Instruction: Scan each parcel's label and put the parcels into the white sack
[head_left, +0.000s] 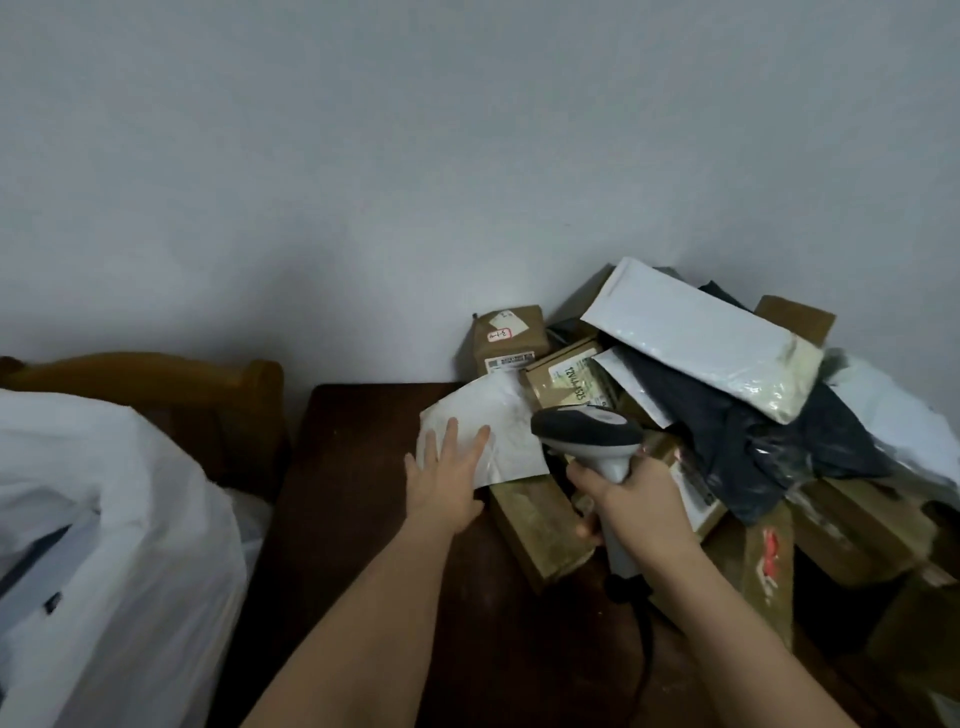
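Two bare forearms are extended from the bottom edge toward a heap of parcels. With the left hand (445, 475), fingers straight and spread, the lower left corner of a white mailer (485, 426) is touched; nothing is gripped by it. With the right hand (631, 499), the pale handle of a barcode scanner (589, 434) is gripped, fingers curled round it, and the scanner's dark grey head is held over the right edge of the white mailer. A black cable is seen hanging from the handle's base toward the dark wooden surface (363, 545).

The white mailer is laid partly on the surface and partly on a long brown box (540, 525) at the heap's front edge. Behind it, against the grey wall (363, 156), a small brown box (506, 340) with a handwritten sticker is stood, and just beside that a taped box (569, 379) with printed digits on its label is tilted. A large white padded envelope (696, 338) is laid slanting across the top of the heap, over a crumpled dark grey poly bag (737, 431). More brown cartons are piled to the right, one with red print (769, 561).

At the left edge, well apart from the heap, the white sack (104, 545) is seen with its mouth open, in front of a wooden chair back (156, 374).
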